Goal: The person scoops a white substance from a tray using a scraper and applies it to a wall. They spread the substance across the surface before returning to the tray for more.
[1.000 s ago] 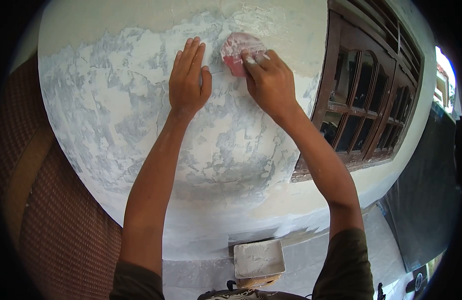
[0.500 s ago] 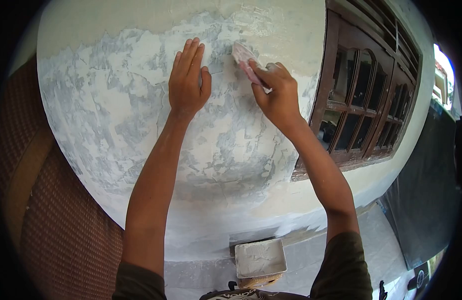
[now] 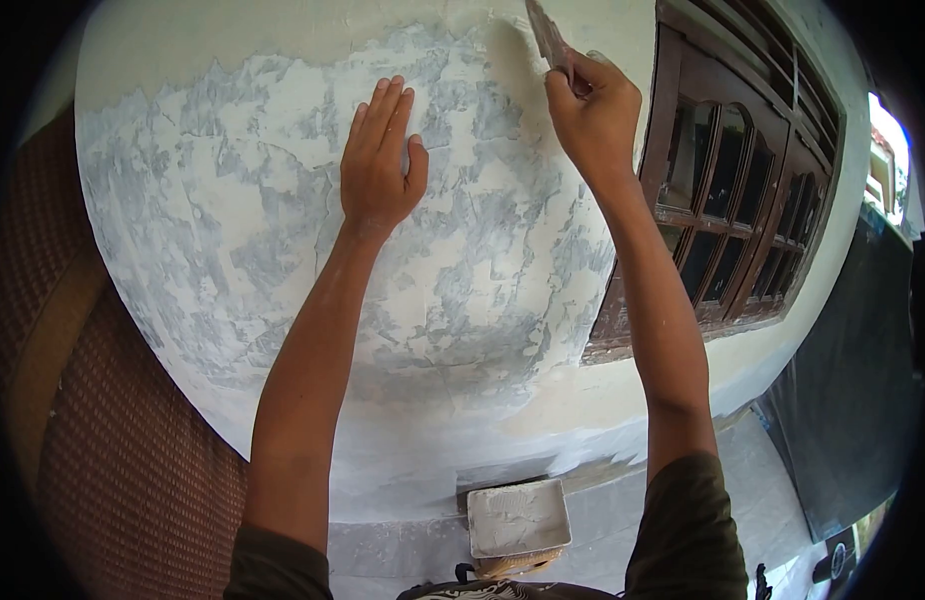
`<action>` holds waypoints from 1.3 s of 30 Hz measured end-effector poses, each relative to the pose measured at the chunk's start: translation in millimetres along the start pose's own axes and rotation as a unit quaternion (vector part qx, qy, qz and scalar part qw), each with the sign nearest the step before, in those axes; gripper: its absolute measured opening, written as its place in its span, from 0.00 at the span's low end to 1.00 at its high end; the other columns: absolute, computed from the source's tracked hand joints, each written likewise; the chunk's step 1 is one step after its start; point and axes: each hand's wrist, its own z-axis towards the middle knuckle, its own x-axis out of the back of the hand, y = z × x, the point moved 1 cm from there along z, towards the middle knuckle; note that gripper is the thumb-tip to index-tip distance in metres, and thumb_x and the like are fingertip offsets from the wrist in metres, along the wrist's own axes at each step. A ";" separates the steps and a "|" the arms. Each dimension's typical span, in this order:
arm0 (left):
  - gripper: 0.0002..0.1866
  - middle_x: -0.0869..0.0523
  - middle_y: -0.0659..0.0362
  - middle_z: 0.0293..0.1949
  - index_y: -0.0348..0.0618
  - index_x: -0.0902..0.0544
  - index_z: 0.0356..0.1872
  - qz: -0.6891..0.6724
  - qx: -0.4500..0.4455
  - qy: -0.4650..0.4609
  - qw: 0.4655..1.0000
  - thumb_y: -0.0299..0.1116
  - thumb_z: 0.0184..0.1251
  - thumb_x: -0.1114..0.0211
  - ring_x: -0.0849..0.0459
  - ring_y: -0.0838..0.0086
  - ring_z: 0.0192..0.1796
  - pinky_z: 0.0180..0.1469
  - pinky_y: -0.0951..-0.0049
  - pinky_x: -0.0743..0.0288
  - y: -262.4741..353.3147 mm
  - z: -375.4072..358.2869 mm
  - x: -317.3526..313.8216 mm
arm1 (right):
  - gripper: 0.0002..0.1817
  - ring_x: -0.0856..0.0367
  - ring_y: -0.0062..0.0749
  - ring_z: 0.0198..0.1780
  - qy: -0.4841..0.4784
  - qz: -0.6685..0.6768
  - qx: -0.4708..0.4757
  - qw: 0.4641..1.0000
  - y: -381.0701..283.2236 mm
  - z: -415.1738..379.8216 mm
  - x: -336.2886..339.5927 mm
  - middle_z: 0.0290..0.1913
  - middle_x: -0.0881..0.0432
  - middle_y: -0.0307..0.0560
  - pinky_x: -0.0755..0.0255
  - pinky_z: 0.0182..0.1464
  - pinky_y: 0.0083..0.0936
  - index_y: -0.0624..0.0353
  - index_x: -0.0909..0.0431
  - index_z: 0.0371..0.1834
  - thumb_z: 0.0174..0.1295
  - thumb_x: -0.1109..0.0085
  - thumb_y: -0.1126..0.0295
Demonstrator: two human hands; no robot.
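My left hand (image 3: 381, 160) lies flat against the wall (image 3: 233, 215), fingers stretched upward and thumb out to the side. Up by the window frame, my right hand (image 3: 598, 115) is wrapped round a putty knife (image 3: 549, 38) with a whitish, smeared blade. The blade points up and reaches the top of the view; the fingers hide most of its handle. Patchy white and grey putty covers the wall around both hands, with a smoother cream band above it.
A brown wooden window (image 3: 723, 190) with glass panes is set in the wall at right. Below, a tray of white putty (image 3: 520, 520) stands near the wall's foot. Brown woven matting (image 3: 133, 420) is at left, and a dark sheet (image 3: 853, 370) hangs at right.
My right hand has moved up and to the right with the putty knife, whose blade now points more steeply upward. My left hand stays in nearly the same place on the wall.
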 end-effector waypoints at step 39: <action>0.24 0.21 0.50 0.69 0.35 0.20 0.64 -0.015 0.000 0.014 1.000 0.22 0.67 0.46 0.27 0.58 0.74 0.75 0.53 0.35 -0.1 2.0 -0.4 | 0.17 0.14 0.45 0.42 -0.041 -0.180 0.179 0.967 -13.0 -71.8 -23.6 0.31 0.17 0.48 0.19 0.30 0.36 0.62 0.14 0.46 0.51 0.36 0.77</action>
